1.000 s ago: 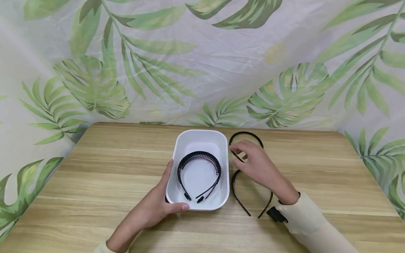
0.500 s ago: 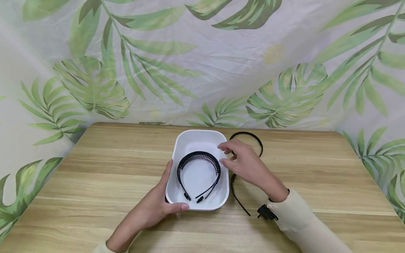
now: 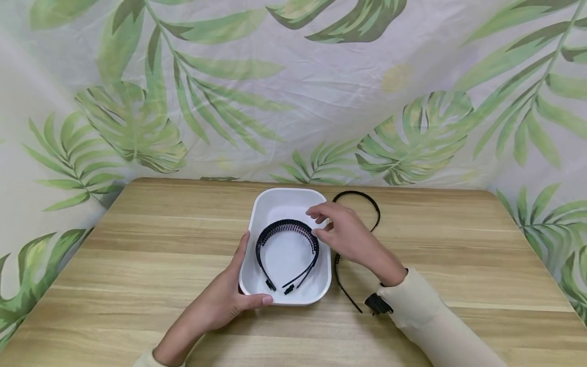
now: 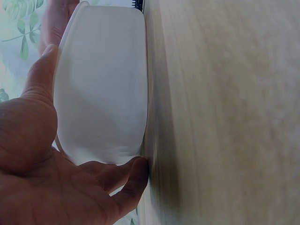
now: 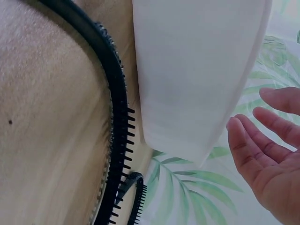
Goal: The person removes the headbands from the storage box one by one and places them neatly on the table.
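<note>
Looks like a tabletop booth: wood-grain table point(image 3: 114, 285), wrinkled leaf-print sheet point(image 3: 321, 122) behind. Can't tell room type.

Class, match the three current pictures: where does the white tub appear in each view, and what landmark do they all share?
Head: the white tub is just below centre, seen from above.
Left wrist: upper middle-left, its outer side showing.
Right wrist: top, just right of centre, outer side only, cut off by the top edge.
Shared landmark: the wooden table, lower in head, right in left wrist, left in right wrist.
</note>
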`<state>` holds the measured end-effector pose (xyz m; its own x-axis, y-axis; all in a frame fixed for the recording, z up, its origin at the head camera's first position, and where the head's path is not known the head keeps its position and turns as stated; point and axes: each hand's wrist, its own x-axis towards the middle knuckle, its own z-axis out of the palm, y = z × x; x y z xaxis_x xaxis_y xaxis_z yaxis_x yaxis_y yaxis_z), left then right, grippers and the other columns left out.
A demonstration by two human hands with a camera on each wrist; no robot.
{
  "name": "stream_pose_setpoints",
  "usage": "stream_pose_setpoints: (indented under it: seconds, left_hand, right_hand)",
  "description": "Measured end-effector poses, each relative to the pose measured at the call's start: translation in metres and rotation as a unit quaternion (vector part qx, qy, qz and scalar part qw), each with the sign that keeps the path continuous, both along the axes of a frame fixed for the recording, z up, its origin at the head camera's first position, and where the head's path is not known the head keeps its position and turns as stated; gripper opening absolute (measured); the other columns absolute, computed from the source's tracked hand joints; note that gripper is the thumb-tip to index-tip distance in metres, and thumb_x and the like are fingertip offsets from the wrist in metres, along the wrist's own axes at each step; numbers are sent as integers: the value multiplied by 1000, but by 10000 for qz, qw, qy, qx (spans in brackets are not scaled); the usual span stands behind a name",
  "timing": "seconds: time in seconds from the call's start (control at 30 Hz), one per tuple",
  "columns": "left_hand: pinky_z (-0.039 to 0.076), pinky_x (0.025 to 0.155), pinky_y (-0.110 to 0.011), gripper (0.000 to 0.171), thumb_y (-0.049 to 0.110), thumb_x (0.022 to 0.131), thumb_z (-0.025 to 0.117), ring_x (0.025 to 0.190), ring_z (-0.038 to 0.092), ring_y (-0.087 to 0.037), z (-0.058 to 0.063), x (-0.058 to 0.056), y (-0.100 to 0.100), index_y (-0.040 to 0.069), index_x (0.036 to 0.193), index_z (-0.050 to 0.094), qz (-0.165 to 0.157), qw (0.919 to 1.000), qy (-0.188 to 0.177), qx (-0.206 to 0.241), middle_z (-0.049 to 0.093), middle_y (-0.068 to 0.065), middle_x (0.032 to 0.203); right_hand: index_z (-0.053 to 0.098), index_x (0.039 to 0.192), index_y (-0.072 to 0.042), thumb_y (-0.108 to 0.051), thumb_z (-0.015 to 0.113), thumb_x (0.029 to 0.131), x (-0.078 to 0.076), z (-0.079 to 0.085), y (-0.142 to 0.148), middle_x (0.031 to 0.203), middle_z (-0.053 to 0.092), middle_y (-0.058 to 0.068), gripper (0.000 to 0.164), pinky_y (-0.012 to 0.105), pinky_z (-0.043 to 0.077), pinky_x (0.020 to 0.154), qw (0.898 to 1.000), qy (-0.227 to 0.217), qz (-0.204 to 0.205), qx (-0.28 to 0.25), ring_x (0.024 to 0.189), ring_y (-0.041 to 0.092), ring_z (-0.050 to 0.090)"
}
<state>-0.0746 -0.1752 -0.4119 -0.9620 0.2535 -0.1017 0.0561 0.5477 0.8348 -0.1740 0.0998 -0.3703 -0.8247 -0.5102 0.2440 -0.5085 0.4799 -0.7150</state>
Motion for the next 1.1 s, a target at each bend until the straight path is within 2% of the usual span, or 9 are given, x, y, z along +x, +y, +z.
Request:
stream_pose_setpoints:
  seconds: [0.57,0.8,1.1]
  left_hand:
    - [38,117,-38,132,37,82,91,141,51,-32,-2,0,-1,18,170,-5,-20,9999,79,-80,24,-21,172]
    - [38,118,-35,132,37,82,91,141,51,-32,-3,0,-1,20,170,-6,-22,10000,86,-46,24,-21,172]
    - [38,118,-35,131,36,81,91,140,51,-31,-1,0,0,18,170,-4,-9,9999,98,-63,25,-20,172]
  right_hand:
    - [68,125,6,11,65,93,-15,-14,-12,117,71,22,33,39,60,90,9997,61,230,41,107,33,69]
    - [67,126,8,12,65,92,-19,-16,-17,119,70,23,34,45,59,94,9994,-50,321,100,108,36,69]
    - [69,124,5,13,66,91,-23,-21,-22,116,71,20,35,47,58,94,9991,181,345,155,106,34,70]
